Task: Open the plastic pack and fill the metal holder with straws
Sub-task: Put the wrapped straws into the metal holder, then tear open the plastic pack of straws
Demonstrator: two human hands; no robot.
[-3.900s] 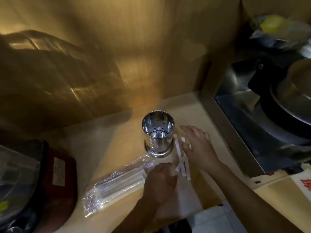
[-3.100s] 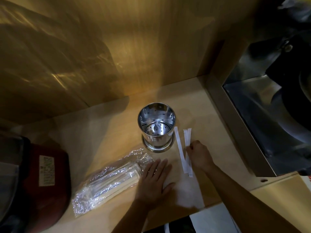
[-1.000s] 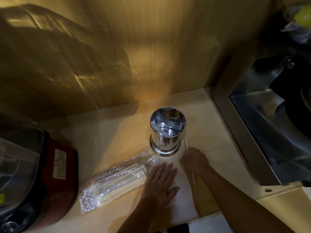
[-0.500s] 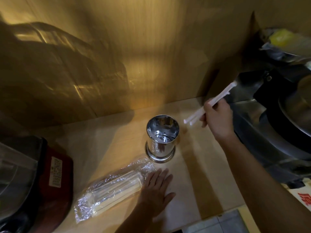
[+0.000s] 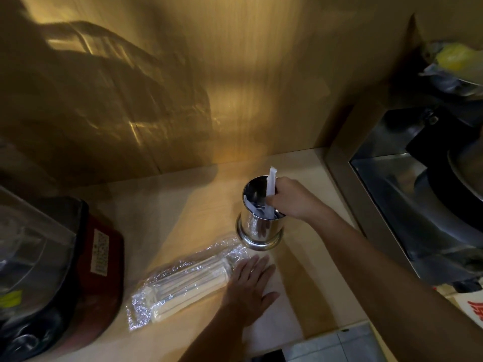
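Note:
A shiny metal holder point(image 5: 258, 228) stands upright on the pale wooden counter. My right hand point(image 5: 290, 198) is at the holder's rim, shut on a few white paper-wrapped straws point(image 5: 271, 182); their lower ends are inside the holder and their tops stick up above it. A clear plastic pack point(image 5: 183, 279) of wrapped straws lies on the counter to the front left of the holder, its open end toward the holder. My left hand point(image 5: 251, 286) rests flat, fingers spread, on the counter at that open end.
A dark red appliance point(image 5: 86, 270) with a clear cover stands at the left. A metal-framed unit point(image 5: 407, 205) borders the counter on the right. A wooden wall point(image 5: 209, 87) rises close behind the holder. The counter's front edge runs just below my left hand.
My right hand gathered the loose straws from the counter beside the holder, lifted them up to the right, and has now brought them down into the holder. My left hand stayed flat by the pack.

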